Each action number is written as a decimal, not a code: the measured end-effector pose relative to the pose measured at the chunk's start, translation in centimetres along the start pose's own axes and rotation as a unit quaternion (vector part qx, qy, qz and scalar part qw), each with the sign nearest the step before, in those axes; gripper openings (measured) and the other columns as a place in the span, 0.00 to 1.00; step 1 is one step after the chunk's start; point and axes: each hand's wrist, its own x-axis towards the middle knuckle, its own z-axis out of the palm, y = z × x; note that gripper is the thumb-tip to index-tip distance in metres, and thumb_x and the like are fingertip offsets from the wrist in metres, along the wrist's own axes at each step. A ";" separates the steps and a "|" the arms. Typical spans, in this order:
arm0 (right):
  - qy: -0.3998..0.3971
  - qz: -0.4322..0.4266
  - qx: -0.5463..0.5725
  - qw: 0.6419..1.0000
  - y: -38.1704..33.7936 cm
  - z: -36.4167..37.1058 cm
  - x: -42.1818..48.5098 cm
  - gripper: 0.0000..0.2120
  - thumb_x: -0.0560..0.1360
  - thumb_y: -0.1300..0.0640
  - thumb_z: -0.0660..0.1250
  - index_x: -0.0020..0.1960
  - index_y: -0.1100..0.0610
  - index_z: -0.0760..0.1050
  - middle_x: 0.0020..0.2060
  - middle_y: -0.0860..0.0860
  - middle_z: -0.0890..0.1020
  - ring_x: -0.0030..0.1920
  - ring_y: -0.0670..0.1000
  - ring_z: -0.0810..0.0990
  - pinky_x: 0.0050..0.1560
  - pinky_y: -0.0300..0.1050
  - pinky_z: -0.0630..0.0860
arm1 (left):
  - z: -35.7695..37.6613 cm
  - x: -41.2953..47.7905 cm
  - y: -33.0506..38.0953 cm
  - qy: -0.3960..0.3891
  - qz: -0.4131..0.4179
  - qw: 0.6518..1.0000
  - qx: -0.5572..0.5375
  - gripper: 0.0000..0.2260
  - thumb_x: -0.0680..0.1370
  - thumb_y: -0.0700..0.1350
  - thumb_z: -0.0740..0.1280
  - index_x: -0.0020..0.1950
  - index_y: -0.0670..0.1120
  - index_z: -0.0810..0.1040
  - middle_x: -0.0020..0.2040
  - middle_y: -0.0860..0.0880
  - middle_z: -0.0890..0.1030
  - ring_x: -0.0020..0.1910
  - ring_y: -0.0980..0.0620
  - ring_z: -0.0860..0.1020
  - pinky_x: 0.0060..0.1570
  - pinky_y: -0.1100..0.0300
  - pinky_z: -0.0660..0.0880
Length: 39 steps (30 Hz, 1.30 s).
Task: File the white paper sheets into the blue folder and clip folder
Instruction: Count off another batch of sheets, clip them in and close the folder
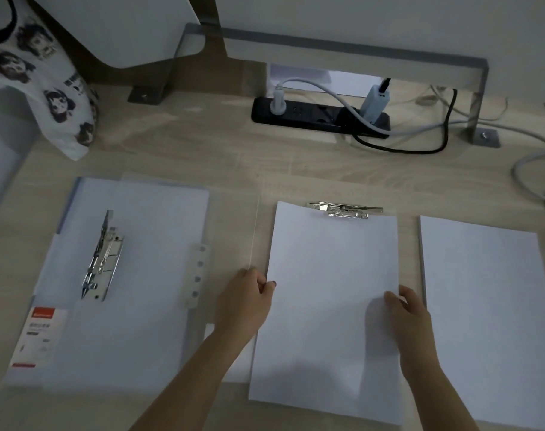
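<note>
The blue folder [109, 275] lies open at left. Beside it, the left hand [246, 298] and right hand [412, 312] pinch the sheet [330, 290] by its side edges, under the clip [346, 209]. It looks light and floppy, so gripping both edges suits it.

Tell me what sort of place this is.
Probably an office or study desk: a wood-look desktop with a black power strip and cables, a monitor stand at the back, and an open blue folder beside stacked paper.
</note>
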 end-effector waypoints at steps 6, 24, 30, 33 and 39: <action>0.014 -0.031 -0.031 0.999 -0.3 0.5 0.4 0.06 0.79 0.58 0.56 0.51 0.54 0.71 0.39 0.46 0.75 0.39 0.46 0.73 0.43 0.46 0.68 | -0.1 0.4 0.0 -0.005 0.008 1.000 0.006 0.09 0.78 0.51 0.61 0.41 0.47 0.68 0.34 0.55 0.70 0.34 0.54 0.71 0.37 0.60 0.65; 0.083 -0.037 -0.094 0.991 0.5 1.6 1.5 0.11 0.76 0.57 0.61 0.55 0.63 0.73 0.43 0.55 0.77 0.45 0.56 0.76 0.46 0.50 0.73 | 0.1 0.8 -0.3 -0.002 -0.005 1.000 0.000 0.09 0.78 0.49 0.61 0.41 0.47 0.66 0.30 0.54 0.69 0.29 0.54 0.68 0.35 0.59 0.65; 0.070 -0.031 -0.098 0.992 0.0 1.2 1.7 0.09 0.77 0.58 0.60 0.54 0.60 0.72 0.43 0.54 0.76 0.43 0.54 0.73 0.44 0.47 0.68 | 0.1 1.0 -0.4 -0.006 0.004 1.000 0.009 0.09 0.78 0.48 0.60 0.41 0.47 0.66 0.30 0.53 0.69 0.30 0.53 0.69 0.36 0.60 0.65; 0.072 -0.037 -0.100 0.992 0.1 1.3 1.7 0.09 0.77 0.58 0.61 0.54 0.61 0.73 0.42 0.54 0.76 0.43 0.55 0.74 0.44 0.47 0.68 | 0.2 0.9 -0.5 -0.007 0.004 1.000 0.007 0.09 0.78 0.49 0.60 0.40 0.47 0.66 0.30 0.53 0.69 0.30 0.53 0.68 0.36 0.59 0.66; 0.127 -0.062 -0.153 0.978 -0.1 1.9 1.4 0.10 0.76 0.60 0.63 0.54 0.65 0.70 0.48 0.61 0.76 0.52 0.62 0.74 0.52 0.56 0.72 | 0.3 0.5 0.2 0.028 0.019 0.998 0.059 0.05 0.79 0.47 0.59 0.46 0.47 0.65 0.39 0.51 0.72 0.38 0.50 0.72 0.39 0.57 0.69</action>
